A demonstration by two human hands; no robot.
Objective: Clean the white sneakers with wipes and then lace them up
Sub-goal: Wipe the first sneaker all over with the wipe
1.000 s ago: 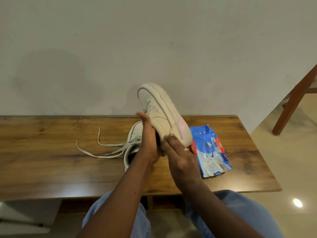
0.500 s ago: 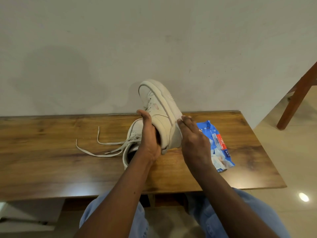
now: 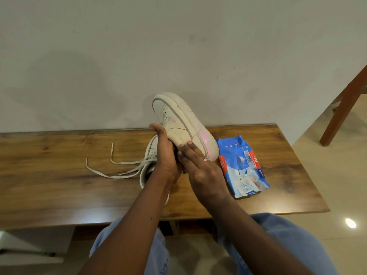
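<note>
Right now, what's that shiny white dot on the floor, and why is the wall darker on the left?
Head view: the dot is a light's glare on the glossy floor; same view, the darker wall patch looks like a soft shadow.

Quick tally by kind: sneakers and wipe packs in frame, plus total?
White low-top sneakers: 2, the held sneaker and the second sneaker behind the left hand
Blue plastic wipes pack: 1
Total: 3
</note>
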